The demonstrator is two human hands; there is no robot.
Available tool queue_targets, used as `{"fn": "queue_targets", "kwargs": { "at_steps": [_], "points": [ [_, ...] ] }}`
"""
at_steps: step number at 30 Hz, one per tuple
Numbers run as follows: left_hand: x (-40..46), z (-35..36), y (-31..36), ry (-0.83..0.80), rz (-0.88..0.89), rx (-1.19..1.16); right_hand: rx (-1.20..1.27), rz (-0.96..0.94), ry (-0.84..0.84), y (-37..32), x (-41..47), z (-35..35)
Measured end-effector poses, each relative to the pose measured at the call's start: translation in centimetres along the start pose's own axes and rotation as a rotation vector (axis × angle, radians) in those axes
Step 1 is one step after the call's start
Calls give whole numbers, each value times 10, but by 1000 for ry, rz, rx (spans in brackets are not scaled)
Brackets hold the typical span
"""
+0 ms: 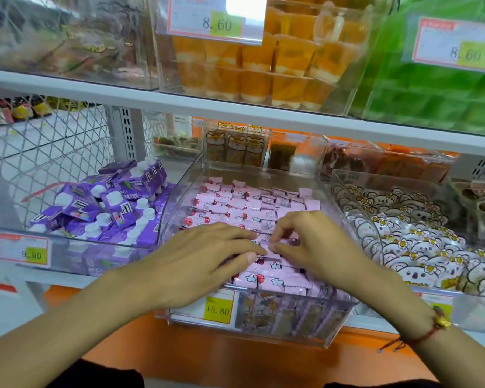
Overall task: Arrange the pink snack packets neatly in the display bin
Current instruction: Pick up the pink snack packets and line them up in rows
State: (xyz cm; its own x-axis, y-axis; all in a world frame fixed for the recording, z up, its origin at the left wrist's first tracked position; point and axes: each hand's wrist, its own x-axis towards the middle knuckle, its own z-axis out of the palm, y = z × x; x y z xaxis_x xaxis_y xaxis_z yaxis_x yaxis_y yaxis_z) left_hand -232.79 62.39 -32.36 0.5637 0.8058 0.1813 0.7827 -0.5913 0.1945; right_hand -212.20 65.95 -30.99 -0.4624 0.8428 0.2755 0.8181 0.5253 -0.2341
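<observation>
Hands over the clear display bin [263, 169] on the middle shelf [95, 91]. Your left hand [205, 256] lies flat, fingers straight, pressing on the pink snack packets [235, 203] near the bin's front edge. Your right hand [308, 245] sits just beside it, fingers curled, fingertips pinching one packet edge; the two hands nearly touch. Packets fill the bin in rows from back wall to front, too many and too overlapped to count. One price tag [217, 309] reading 15.80 on the bin's front. One red cord bracelet [420, 334] on your right wrist.
</observation>
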Motion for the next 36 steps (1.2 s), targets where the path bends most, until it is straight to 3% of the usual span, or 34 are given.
{"fn": "queue_targets", "kwargs": {
  "at_steps": [5,9,15,17,21,26,29,31,33,36],
  "points": [
    [2,0,-1,22,30,30,-18,-149,124,-1,-9,11],
    [3,2,-2,17,34,31,166,-124,241,-2,-10,10],
    [0,1,1,33,4,-13,450,-24,727,-9,-7,-12],
    [-2,0,4,105,-26,-19,626,59,834,-8,-9,-18],
    [-3,-6,12,468,-140,-87,1093,350,646,-7,-11,-18],
    [-1,-7,19,514,61,-46,1370,457,468,-12,-8,-15],
    [-1,-8,16,569,56,-119,1427,461,414,-16,-8,-18],
    [0,-9,15,584,-31,-339,1380,490,350,-16,-9,-19],
    [2,-12,15,576,-160,-692,1138,508,338,-13,-10,-19],
    [5,-13,17,597,-259,-912,700,268,416,-12,-17,-20]
  ]
}}
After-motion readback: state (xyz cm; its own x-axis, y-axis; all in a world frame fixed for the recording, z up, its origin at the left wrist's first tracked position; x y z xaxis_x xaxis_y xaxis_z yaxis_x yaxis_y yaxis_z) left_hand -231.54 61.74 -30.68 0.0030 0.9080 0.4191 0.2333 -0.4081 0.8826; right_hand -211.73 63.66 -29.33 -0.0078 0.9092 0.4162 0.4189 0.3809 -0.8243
